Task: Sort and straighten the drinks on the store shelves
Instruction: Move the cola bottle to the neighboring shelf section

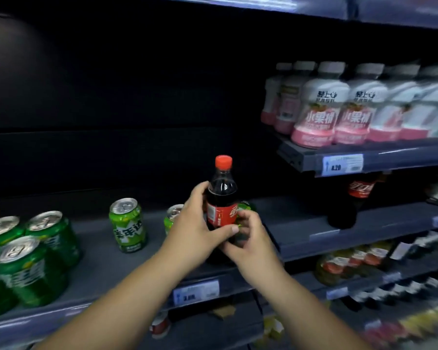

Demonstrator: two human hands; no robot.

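A dark cola bottle [222,193] with a red cap and red label stands upright on the grey shelf [99,263]. My left hand [200,228] grips it round the label, thumb across the front. My right hand [250,238] curls round a green can [247,205] pressed against the bottle's right side; most of that can is hidden. One light green can [127,223] stands alone to the left, and another [173,214] is partly hidden behind my left hand. Several darker green cans [28,261] cluster at the far left.
A second cola bottle [352,200] stands on the right-hand shelf section. Above it, a higher shelf [390,152] carries rows of white and pink bottles [316,112]. Lower shelves at the bottom right hold more blurred bottles [352,263]. A price tag [196,291] sits on the shelf edge.
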